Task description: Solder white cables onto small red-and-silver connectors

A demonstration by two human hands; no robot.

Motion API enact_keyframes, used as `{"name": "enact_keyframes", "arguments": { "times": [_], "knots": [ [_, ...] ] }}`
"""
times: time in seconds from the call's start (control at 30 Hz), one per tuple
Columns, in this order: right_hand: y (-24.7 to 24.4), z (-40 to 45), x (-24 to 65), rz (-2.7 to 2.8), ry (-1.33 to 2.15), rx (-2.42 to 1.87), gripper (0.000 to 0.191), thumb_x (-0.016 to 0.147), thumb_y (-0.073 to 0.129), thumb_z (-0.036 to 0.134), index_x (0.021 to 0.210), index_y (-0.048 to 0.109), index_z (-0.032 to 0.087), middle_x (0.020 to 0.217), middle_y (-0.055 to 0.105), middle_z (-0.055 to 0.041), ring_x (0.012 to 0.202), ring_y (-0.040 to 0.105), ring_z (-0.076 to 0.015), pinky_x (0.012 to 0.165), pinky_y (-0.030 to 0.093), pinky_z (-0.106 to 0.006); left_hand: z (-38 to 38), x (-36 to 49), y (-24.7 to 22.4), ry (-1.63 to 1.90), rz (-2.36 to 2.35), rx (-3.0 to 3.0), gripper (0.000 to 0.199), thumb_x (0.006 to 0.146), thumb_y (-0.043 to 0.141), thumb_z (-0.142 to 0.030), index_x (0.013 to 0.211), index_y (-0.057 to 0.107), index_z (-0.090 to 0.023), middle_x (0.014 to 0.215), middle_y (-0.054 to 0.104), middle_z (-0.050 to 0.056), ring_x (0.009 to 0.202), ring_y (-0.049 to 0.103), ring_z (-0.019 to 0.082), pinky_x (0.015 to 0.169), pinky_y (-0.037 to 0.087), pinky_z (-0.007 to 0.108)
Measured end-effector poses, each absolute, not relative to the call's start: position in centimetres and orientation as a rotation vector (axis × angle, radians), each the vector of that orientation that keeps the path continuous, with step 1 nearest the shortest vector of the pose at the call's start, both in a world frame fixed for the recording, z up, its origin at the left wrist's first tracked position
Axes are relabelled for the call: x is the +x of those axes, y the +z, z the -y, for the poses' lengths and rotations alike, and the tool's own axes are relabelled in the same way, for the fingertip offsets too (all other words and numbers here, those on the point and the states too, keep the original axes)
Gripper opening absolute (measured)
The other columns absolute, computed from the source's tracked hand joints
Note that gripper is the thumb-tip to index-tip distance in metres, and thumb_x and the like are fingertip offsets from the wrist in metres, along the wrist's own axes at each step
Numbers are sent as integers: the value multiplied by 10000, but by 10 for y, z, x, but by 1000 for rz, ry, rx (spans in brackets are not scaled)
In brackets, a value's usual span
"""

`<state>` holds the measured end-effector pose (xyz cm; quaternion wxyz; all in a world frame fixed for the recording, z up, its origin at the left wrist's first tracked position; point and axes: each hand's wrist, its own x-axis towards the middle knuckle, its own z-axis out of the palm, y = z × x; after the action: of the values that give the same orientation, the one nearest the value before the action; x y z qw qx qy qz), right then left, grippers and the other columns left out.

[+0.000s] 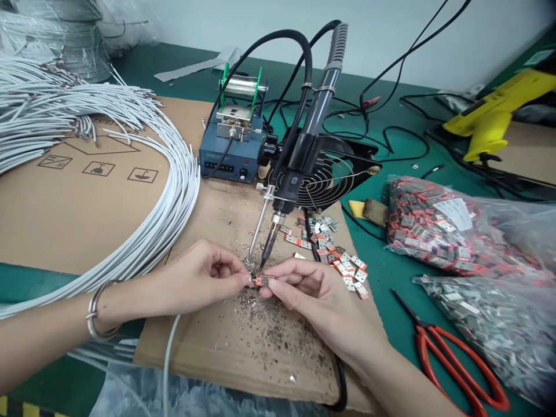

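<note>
My right hand (315, 295) pinches a small red circuit board with metal parts (263, 281) between thumb and forefinger. From the left, my left hand (204, 272) is closed on the end of a white cable (171, 353), whose length hangs down below that hand. The wire tip and the board meet between my fingertips; the exact contact is too small to make out. Right above them is the tip of a soldering iron (270, 240), clamped at a slant in a holder. A thin metal solder feed tube (259, 226) runs down beside the iron.
Behind stand a blue solder feeder (230, 153) with a solder reel (242, 87) and a black fan (334, 179). White cables (182, 197) loop at left. Loose boards (350, 269), bagged parts (434, 226) and red-handled scissors (452, 353) lie right. Solder crumbs dot the cardboard (208, 336).
</note>
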<state>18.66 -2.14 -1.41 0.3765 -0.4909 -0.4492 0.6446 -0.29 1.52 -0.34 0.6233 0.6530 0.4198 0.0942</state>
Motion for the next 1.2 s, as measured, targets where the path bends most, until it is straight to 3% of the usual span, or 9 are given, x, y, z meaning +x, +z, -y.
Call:
{"name": "enact_keyframes", "arguments": {
  "times": [0.3,0.5,0.93,1.2],
  "knots": [
    [-13,22,187,1123,1661,-1205,61,697,707,191,754,691,180,647,729,-16,606,660,-83,576,492,-125,-15,-1,-1,227,-940,1426,238,810,491,-297,787,630,-106,603,483,-24,547,365,89,485,273,215],
    [-15,21,187,1084,1671,-1222,54,689,713,181,742,702,184,633,731,-6,572,652,-61,529,475,-88,-14,2,0,230,-970,1324,209,805,502,-282,744,605,-111,468,375,-89,396,269,48,381,187,196],
    [-14,22,186,1098,1642,-1319,100,674,726,243,744,693,182,630,723,-33,590,663,-135,560,515,-209,-15,1,-2,243,-955,1326,198,803,500,-259,758,618,-106,480,383,-83,407,275,50,381,185,199],
    [-13,23,187,1105,1638,-1293,96,672,727,236,746,693,186,648,726,-31,609,667,-133,580,510,-204,-15,2,2,226,-990,1290,198,790,521,-283,727,607,-117,468,383,-87,391,275,47,372,180,195]
  ]
}}
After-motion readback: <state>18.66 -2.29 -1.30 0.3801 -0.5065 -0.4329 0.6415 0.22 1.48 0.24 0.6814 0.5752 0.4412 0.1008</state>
